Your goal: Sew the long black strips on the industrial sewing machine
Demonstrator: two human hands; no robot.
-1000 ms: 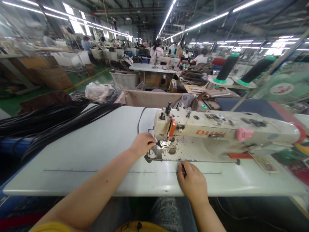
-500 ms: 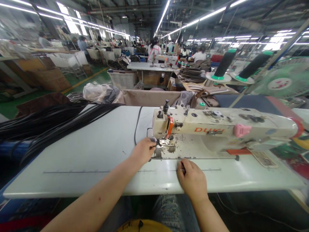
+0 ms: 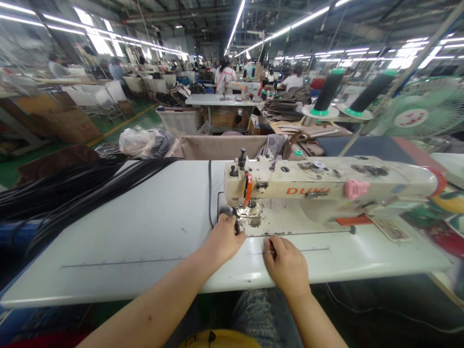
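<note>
My left hand point(image 3: 225, 238) is closed on a dark strap point(image 3: 210, 193) just left of the needle area of a sewing machine point(image 3: 326, 181). The strap runs back from my fingers across the white table point(image 3: 145, 217). Part of it beside the presser foot point(image 3: 242, 211) is hidden by my hand. Near the table's front edge rests my right hand point(image 3: 288, 266), fingers curled in. A small shiny bit shows at its fingertips, too small to name.
A thick bundle of black straps point(image 3: 90, 188) lies over the table's left side. Two black thread cones point(image 3: 328, 94) and a green fan point(image 3: 411, 118) stand at the right. Behind the table is a beige cloth-lined bin point(image 3: 224, 147). Other people sit farther back.
My left hand has come slightly toward me and right, its thumb now lower beside the strap. My right hand stays curled in about the same place. The view has shifted a little.
</note>
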